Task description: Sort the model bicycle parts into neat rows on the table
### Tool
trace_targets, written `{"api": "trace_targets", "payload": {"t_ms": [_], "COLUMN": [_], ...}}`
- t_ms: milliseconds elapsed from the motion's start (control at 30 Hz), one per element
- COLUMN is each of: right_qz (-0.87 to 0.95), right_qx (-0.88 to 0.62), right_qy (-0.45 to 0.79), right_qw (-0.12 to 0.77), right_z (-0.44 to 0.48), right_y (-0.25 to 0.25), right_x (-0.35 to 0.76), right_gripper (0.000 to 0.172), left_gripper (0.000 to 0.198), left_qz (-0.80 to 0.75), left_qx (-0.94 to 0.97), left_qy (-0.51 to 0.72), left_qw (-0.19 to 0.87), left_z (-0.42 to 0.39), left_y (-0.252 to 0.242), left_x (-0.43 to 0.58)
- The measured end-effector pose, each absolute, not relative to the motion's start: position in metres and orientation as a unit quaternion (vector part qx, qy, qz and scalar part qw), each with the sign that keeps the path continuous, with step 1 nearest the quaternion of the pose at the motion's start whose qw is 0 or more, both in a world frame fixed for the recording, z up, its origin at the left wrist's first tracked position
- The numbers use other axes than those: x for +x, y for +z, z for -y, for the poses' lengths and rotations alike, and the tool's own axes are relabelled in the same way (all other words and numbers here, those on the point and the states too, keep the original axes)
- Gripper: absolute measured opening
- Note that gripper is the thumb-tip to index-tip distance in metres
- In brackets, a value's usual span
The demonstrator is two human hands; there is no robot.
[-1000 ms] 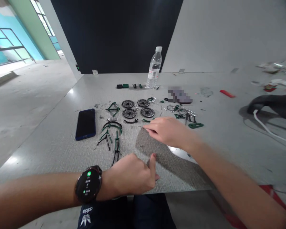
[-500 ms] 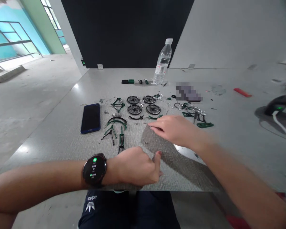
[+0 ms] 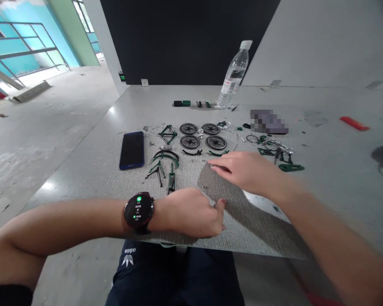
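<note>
My right hand (image 3: 241,170) reaches over the table, its index fingertip down by some tiny clear or metal pieces (image 3: 193,161). A narrow gap shows between its index finger and thumb. Closer to the table's front edge lies my left hand (image 3: 191,212), fingers curled under; whatever they hold, if anything, is hidden. A small metal piece (image 3: 204,186) rests between the hands. Beyond them are several toy bicycle wheels (image 3: 190,141), a green-and-black frame (image 3: 168,134), curved mudguards (image 3: 166,158) and a fork (image 3: 171,177).
A phone (image 3: 132,150) lies to the left. At the back stands a water bottle (image 3: 232,80), with black and green blocks (image 3: 182,103) to its left. Farther right are mixed bicycle parts (image 3: 279,149), a blurred-out flat object (image 3: 270,121) and a red-orange object (image 3: 354,123).
The view has shifted, so the table and its contents appear farther right and slightly higher. Both hands keep nearly the same place relative to the parts.
</note>
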State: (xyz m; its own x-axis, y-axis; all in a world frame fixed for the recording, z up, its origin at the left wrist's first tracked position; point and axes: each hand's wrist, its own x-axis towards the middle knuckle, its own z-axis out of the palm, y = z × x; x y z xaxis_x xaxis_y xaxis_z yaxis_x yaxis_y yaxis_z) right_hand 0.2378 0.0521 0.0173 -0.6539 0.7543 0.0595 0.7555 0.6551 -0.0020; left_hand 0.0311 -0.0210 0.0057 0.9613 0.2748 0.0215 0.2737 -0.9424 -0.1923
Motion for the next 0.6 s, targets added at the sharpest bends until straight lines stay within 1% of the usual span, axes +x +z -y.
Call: {"api": "trace_targets", "payload": {"t_ms": [100,233,400,600], "right_qz": [0.907,0.901,0.901,0.897], "right_qx": [-0.419,-0.433,-0.434,-0.441], "right_qy": [-0.007,0.002,-0.014,-0.003], "right_qw": [0.028,0.007,0.009,-0.009], "right_z": [-0.0516,-0.0508,-0.0503,-0.0484], "right_y": [0.0185,0.0215,0.0236,0.0254], "right_x": [0.2367,0.2349,0.2357,0.2332], "right_gripper": [0.037,0.038,0.036,0.038], "left_gripper": [0.051,0.055,0.051,0.052], "left_qz": [0.140,0.153,0.145,0.137], "left_qx": [-0.986,-0.984,-0.984,-0.983], "left_qy": [-0.003,-0.023,-0.030,-0.028], "left_qw": [0.096,0.093,0.100,0.115], "left_z": [0.0208,0.0207,0.0221,0.0225], "left_y": [0.0055,0.0002,-0.0016,0.0014], "left_x": [0.0311,0.0311,0.0301,0.0298]}}
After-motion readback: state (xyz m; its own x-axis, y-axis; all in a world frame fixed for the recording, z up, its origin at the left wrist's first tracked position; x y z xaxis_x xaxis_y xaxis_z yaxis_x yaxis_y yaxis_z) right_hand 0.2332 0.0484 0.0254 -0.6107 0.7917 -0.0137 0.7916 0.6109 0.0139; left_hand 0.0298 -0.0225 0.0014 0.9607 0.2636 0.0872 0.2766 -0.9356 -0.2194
